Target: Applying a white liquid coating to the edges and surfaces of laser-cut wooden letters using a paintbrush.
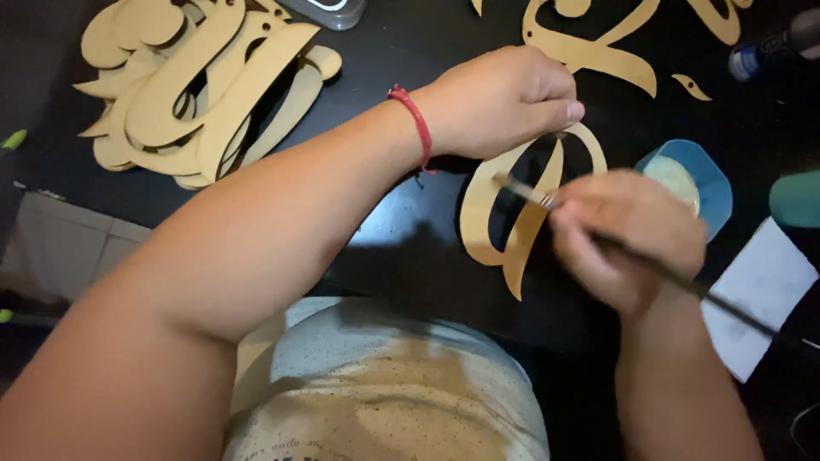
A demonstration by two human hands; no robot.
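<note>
the curved cutout (512, 213) under the hands is looking like thin matt wooden board, tan and smooth, same as the stacked cutouts (196, 85). the black table (401, 239) is showing a dull sheen. the blue cup (713, 175) is appearing to be smooth plastic. the paintbrush (547, 202) is carrying a shiny metal ferrule. the wrist cord (414, 124) is looking like red woven thread.

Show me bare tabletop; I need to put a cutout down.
Bare black table lies between the stacked cutouts and the left hand, and under that forearm. The right side is crowded: paint cup, white paper, right hand.
</note>
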